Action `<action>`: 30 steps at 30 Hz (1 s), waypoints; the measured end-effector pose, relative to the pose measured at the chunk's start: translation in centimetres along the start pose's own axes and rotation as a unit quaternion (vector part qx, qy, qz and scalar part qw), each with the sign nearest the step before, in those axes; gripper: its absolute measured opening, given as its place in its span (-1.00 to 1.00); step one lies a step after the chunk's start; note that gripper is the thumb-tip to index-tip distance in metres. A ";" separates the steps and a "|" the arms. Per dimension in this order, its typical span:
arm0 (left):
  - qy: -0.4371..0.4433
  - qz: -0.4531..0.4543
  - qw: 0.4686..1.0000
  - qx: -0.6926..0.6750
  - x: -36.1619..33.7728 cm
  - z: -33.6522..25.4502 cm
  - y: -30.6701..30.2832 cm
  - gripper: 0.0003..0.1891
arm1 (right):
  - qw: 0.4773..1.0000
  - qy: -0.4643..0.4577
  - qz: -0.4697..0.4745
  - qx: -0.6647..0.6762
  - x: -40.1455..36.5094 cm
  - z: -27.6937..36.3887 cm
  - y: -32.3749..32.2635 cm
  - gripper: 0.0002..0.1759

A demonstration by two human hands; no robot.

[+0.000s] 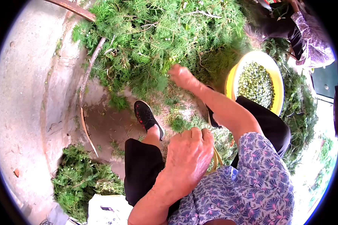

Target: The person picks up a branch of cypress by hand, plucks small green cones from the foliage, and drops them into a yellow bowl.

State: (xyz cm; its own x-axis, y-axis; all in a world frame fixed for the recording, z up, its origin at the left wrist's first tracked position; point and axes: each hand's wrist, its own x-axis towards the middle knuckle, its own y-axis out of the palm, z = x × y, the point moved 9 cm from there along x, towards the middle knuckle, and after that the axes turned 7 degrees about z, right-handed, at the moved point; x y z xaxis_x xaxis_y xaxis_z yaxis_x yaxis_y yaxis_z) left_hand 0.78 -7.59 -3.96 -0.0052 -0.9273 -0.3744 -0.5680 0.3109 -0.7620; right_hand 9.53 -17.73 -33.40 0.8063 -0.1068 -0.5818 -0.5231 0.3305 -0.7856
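My right hand (pixel 183 76) reaches out to the near edge of a big heap of cut evergreen branches (pixel 150 41). Its fingers are curled together beside a yellow-green sprig (pixel 170 63); whether they grip it is hard to see. Close to my body, my left hand (pixel 189 155) is closed, knuckles up, above my lap. Whatever lies inside its fingers is hidden. A yellow tub (pixel 278 99) full of small pale-green cones or berries (pixel 255 82) stands by my right knee.
Another person's patterned sleeve (pixel 308 37) shows at upper right. A curved bare stick (pixel 82 97) lies left of the heap. Smaller evergreen cuttings (pixel 79 180) and a white bag (pixel 109 210) are at lower left. My shoe (pixel 146 116) rests on littered ground.
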 end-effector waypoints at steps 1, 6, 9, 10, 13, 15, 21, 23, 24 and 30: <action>0.005 -0.006 1.000 0.002 0.2 0.1 0.1 -0.71 | 0.997 0.015 -0.068 0.038 0.6 -1.4 -1.8 -0.64; -0.012 0.004 1.000 0.017 1.2 0.4 0.1 -0.72 | 0.984 0.092 -0.034 0.148 3.6 -4.4 -3.4 -0.45; -0.012 -0.002 1.000 0.011 1.2 0.5 0.0 -0.77 | 0.958 0.131 -0.150 0.205 4.1 -5.9 -3.1 -0.57; -0.014 -0.002 0.999 0.029 1.2 0.5 -0.2 -0.79 | 0.852 0.118 -0.290 0.420 2.3 -7.2 -3.8 -0.64; -0.016 -0.010 0.999 0.046 1.0 0.4 -0.4 -0.81 | 0.610 0.039 -0.288 0.737 -0.5 -9.4 -2.6 -0.78; -0.010 -0.017 0.999 0.047 1.1 0.3 -0.4 -0.81 | 0.508 -0.001 -0.295 0.809 -2.6 -9.7 -2.6 -0.83; 0.013 -0.143 0.990 -0.010 0.0 1.5 -1.6 -0.82 | 0.410 -0.092 -0.260 0.869 -8.6 -6.4 -6.6 -0.81; 0.009 -0.151 0.988 0.018 -0.2 0.8 -2.8 -0.82 | 0.484 -0.040 -0.286 0.826 -10.1 -5.8 -6.5 -0.79; -0.009 -0.107 0.994 0.010 0.4 0.9 -2.1 -0.80 | 0.537 -0.046 -0.231 0.810 -10.7 -4.1 -5.8 -0.79; 0.008 -0.114 0.993 0.026 0.4 -0.6 -0.5 -0.73 | 0.906 -0.174 -0.233 0.308 -11.7 0.7 -2.6 -0.76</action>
State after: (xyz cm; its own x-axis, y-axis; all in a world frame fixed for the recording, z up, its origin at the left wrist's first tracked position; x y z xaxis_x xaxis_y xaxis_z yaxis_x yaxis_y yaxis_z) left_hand 0.59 -8.23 -3.39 0.1059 -0.9779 -0.1801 -0.5133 0.1014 -0.8522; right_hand 1.66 -16.72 -24.36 0.9942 -0.1026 -0.0309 0.0637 0.7981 -0.5991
